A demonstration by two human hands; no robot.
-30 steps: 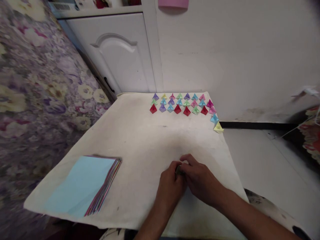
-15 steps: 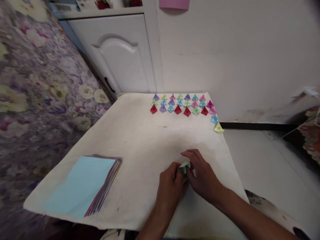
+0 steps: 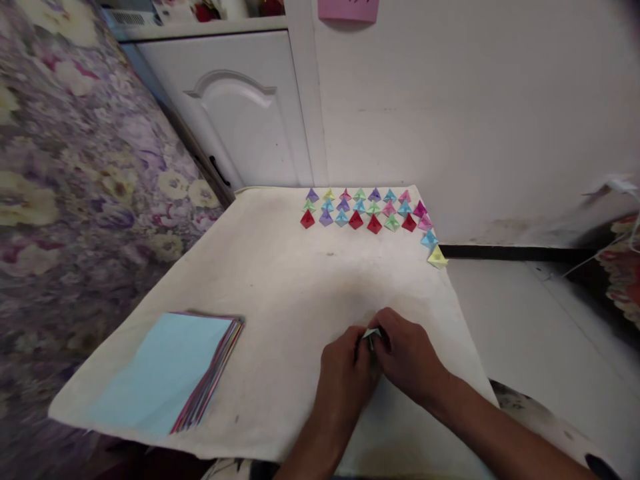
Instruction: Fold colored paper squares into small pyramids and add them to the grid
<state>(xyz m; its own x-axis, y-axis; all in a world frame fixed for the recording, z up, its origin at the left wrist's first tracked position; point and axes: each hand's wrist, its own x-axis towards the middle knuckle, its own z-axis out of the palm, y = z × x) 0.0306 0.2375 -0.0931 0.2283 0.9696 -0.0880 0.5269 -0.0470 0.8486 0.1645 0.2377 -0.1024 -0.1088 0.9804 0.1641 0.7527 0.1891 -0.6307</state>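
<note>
Close to the person's body, over the near right part of the tabletop, the left hand (image 3: 345, 363) and the right hand (image 3: 410, 353) meet around a small pale green folded paper (image 3: 371, 334), each pinching it narrowly between thumb and fingers; the knuckles stand in the way of most of it (only a pale upper edge and a dark fold show). Well apart to the left, near the table's edge, lies a stack of square origami paper (image 3: 165, 367), light blue on top, its many-coloured sheets fanned slightly along the right side. Beyond the hands, the cream tablecloth (image 3: 280, 280) carries a few dark specks. At its right edge sits a yellow folded paper piece (image 3: 438, 258), leading a short column of blue, pink and magenta ones back to three close-set rows of similar pieces (image 3: 356, 221) along the far edge. Floral-patterned cloth (image 3: 100, 167) flanks the table's left; behind rise a white cabinet door (image 3: 245, 127) and a scuffed wall (image 3: 450, 120) bearing a pink paper (image 3: 349, 9).
</note>
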